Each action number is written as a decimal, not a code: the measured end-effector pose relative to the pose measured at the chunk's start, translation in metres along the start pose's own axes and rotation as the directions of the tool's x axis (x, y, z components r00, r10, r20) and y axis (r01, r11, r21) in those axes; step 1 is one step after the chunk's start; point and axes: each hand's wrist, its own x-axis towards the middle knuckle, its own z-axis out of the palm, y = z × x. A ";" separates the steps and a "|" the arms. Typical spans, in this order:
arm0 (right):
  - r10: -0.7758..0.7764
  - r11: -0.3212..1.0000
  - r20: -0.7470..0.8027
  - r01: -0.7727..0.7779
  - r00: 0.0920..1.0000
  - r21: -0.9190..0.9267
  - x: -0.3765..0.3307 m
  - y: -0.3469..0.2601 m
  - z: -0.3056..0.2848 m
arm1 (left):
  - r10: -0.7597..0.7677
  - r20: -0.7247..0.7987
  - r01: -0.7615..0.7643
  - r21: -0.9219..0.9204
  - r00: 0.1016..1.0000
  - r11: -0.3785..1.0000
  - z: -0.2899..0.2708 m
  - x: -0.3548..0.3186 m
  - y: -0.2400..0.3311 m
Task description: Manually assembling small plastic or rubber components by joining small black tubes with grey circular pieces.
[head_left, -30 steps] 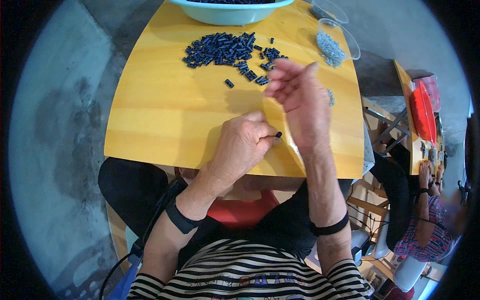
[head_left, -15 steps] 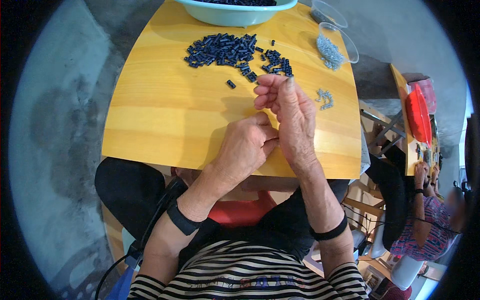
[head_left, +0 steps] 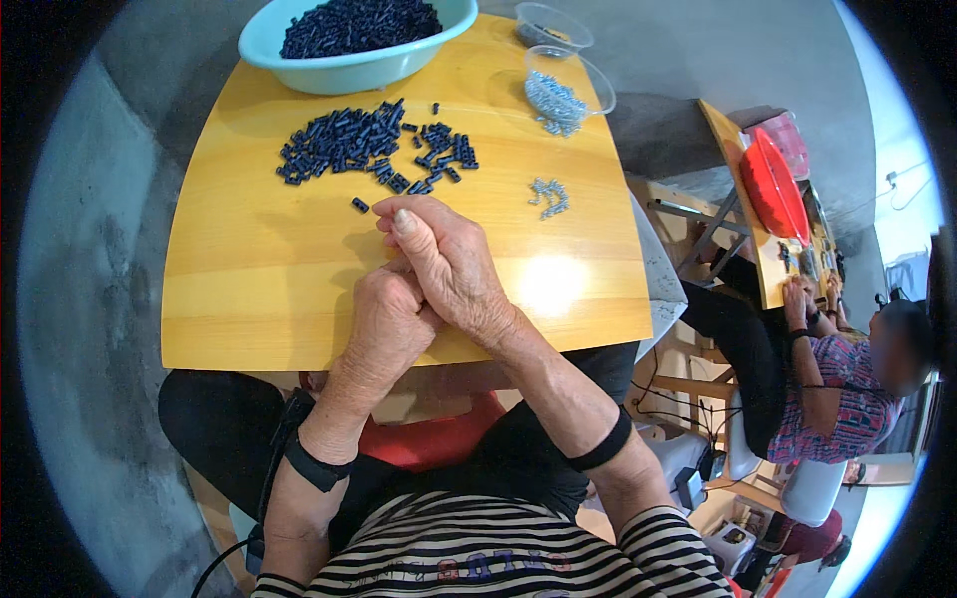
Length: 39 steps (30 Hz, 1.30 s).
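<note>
Yellow wooden desk (head_left: 249,289) seen under work. Pale turquoise plastic basin (head_left: 359,76), placed at far edge, filled with black parts (head_left: 359,28). Right hand (head_left: 449,257) seen overlapping left hand (head_left: 389,311); both kept narrow, fingers curled; whether something is held cannot be told. Pile of small black plastic pieces (head_left: 344,142) spread between basin and hands. Clear round plastic bowl (head_left: 597,88), with silvery metal bits (head_left: 555,102), placed far right. Small silvery group (head_left: 549,197) scattered nearer. Single black piece (head_left: 360,205) seen just beside right hand.
</note>
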 end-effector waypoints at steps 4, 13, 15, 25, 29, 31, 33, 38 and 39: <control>-0.208 0.970 -0.049 0.199 0.977 -0.141 -0.015 -0.019 -0.023 | 0.004 0.010 -0.003 -0.122 1.000 0.993 -0.006 0.002 0.008; -0.214 0.818 0.075 0.221 0.974 -0.531 -0.084 -0.038 -0.059 | -0.277 0.446 0.473 -0.423 0.851 0.772 -0.018 -0.002 0.036; -0.261 0.754 0.175 0.314 0.949 -0.578 -0.087 -0.035 -0.071 | -0.316 0.550 0.577 -0.403 0.773 0.711 -0.022 -0.006 0.033; -0.126 0.344 -0.311 -0.253 0.942 -0.904 -0.116 0.017 -0.245 | -0.056 0.069 0.055 0.016 0.996 0.998 -0.055 0.003 0.011; -0.128 0.382 -0.317 -0.248 0.940 -0.890 -0.107 0.026 -0.244 | -0.017 -0.080 0.035 0.222 0.997 0.975 -0.078 0.018 0.002; -0.003 0.763 -0.365 -0.234 0.931 -0.603 -0.080 0.012 -0.207 | -0.009 -0.114 0.041 0.280 0.993 0.959 -0.084 0.024 -0.001; -0.083 0.809 -0.251 -0.082 0.964 -0.582 -0.052 -0.002 -0.164 | -0.001 -0.128 0.044 0.338 0.992 0.940 -0.090 0.028 -0.005; -0.146 0.773 -0.150 0.018 0.978 -0.634 -0.011 0.021 -0.128 | 0.039 -0.148 0.017 0.361 0.988 0.933 -0.085 0.042 -0.017; -0.157 0.739 -0.153 0.013 0.976 -0.673 -0.007 0.028 -0.125 | 0.043 -0.141 0.012 0.366 0.989 0.930 -0.083 0.043 -0.018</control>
